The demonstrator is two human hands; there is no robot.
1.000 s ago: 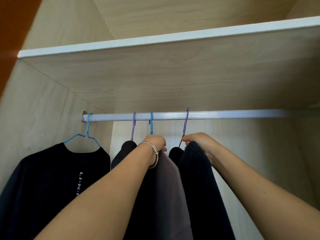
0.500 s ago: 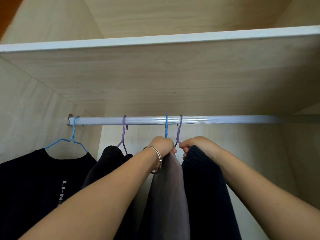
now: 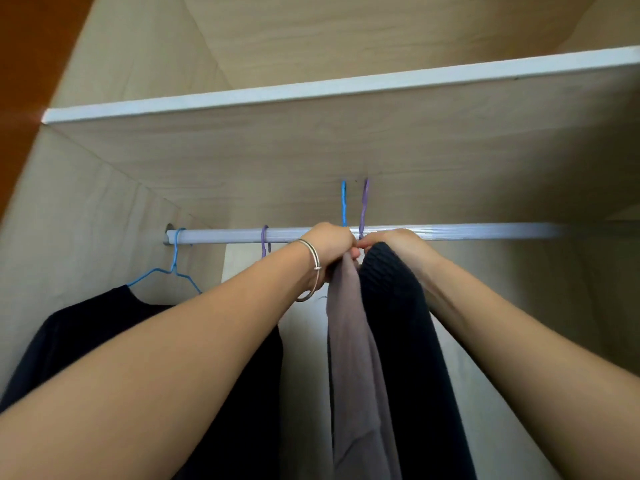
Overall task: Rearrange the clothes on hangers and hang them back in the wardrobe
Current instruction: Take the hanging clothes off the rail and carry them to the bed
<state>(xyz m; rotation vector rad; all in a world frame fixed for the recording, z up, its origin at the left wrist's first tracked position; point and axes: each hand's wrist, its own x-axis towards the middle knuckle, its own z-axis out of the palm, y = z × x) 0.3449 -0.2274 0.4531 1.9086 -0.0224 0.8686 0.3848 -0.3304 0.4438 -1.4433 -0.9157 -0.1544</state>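
Observation:
My left hand (image 3: 330, 247) grips the neck of a blue hanger (image 3: 343, 202) carrying a mauve-grey garment (image 3: 353, 341). My right hand (image 3: 394, 245) grips a purple hanger (image 3: 364, 202) carrying a dark knitted garment (image 3: 408, 341). Both hooks stick up above the silver rail (image 3: 467, 232), lifted off it. Both hands press together in front of the rail. Another purple hanger (image 3: 265, 239) stays hooked on the rail, its garment mostly hidden by my left arm.
A black top (image 3: 90, 327) on a blue hanger (image 3: 175, 268) hangs at the rail's left end, close to the wardrobe's side wall (image 3: 79, 216). A wooden shelf with a white edge (image 3: 311, 91) sits just above the rail. The rail is bare to the right.
Both hands have risen, lifting the blue and purple hanger hooks off the rail to just under the shelf. Before that the two hangers were slid together.

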